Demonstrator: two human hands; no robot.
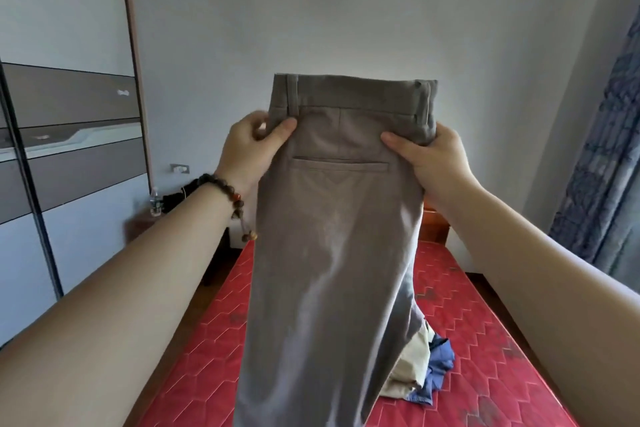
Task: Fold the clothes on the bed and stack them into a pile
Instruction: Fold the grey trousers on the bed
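Item: trousers, grey-brown, held up in the air over the bed, waistband uppermost, back pocket toward the holder, legs hanging together down out of view. Left hand pinches the waist at a belt loop; right hand grips the opposite edge; the hands are set apart at waist width, probably to let the cloth hang straight and the legs line up before folding. Also: a loose heap of cream and blue clothes on the red mattress, unfolded. No pile visible yet.
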